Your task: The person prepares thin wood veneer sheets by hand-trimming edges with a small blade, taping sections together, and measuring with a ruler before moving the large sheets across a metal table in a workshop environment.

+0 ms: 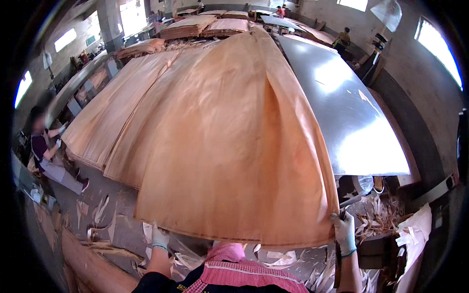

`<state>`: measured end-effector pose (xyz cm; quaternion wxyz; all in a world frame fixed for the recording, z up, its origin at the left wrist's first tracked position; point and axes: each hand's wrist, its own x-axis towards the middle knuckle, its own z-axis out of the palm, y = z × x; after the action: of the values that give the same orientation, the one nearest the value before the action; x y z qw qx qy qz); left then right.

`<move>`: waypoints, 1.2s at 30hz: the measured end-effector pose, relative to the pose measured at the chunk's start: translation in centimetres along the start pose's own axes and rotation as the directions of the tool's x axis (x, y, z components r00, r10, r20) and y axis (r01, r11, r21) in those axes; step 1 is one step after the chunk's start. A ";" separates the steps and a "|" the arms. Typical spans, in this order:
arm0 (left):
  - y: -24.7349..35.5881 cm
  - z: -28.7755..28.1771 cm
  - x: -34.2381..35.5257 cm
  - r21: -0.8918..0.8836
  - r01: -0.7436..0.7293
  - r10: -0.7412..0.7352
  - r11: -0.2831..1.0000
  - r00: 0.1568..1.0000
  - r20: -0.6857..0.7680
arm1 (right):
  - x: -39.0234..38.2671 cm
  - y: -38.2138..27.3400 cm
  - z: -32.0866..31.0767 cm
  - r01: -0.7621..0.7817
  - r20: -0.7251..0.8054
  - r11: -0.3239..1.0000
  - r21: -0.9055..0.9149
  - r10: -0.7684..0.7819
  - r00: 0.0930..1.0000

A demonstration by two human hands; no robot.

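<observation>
A large orange-brown wood veneer sheet (220, 146) stretches away from me, with a raised fold running down its right part. My left hand (159, 237), in a white glove with a teal cuff, is closed on its near edge, left of my body. At the near right corner my right hand (345, 233), gloved the same way, grips the sheet with its fingers closed. A small dark thing shows by the right fingers; I cannot tell what it is. The sheet lies partly over paler veneer stacks (119, 102) on the left.
A shiny metal-topped table (342, 97) stands to the right. Veneer scraps (378, 215) litter the floor. On the left, a person (49, 146) in gloves stands by the stacks' edge. More veneer piles (188, 27) and people are farther back. A curled veneer piece (415, 232) leans at the lower right.
</observation>
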<state>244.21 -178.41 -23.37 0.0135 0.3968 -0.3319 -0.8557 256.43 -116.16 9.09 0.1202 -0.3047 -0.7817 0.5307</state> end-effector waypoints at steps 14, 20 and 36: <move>-18.2 34.9 -0.6 0.118 -0.270 0.229 0.956 0.933 0.279 | 28.1 5.2 -23.5 0.028 -0.166 0.968 -0.249 -0.071 0.984; -25.1 48.9 -5.8 0.152 -0.252 0.179 0.956 0.907 0.380 | 37.8 8.6 -32.6 0.144 -0.184 0.969 -0.201 -0.182 0.966; -56.5 64.6 -34.1 0.244 -0.239 0.114 0.940 0.893 0.435 | 57.6 22.8 -65.5 0.109 -0.232 0.832 -0.543 -0.274 0.933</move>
<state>236.67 -88.57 -3.21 -0.0374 0.1715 -0.4846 -0.8570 252.63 -26.17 7.44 0.2038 -0.3219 -0.8952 0.2310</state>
